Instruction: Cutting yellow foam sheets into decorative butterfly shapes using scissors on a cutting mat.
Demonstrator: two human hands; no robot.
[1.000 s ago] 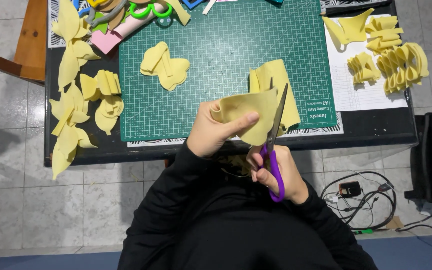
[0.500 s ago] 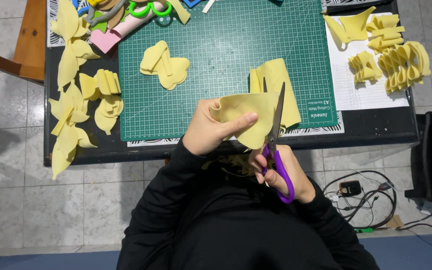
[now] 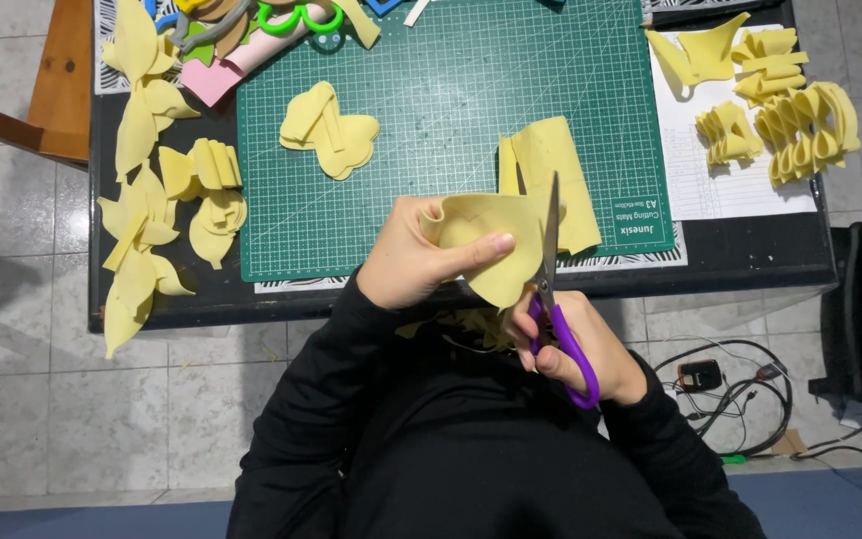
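One scissors [image 3: 554, 299] (blades upward, table-ward)

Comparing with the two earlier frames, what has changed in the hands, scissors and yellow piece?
Little changed: the right hand shifted its purple-handled scissors slightly along the yellow foam piece, blades still in the sheet. The left hand keeps its pinch. Cutouts on the green cutting mat stayed put.

Yellow foam piece [image 3: 486, 245]: curved, soft, held above table edge, 6 o'clock of mat. Purple-handled scissors [image 3: 554, 299]: blades upright toward 12 o'clock, cutting its right edge.
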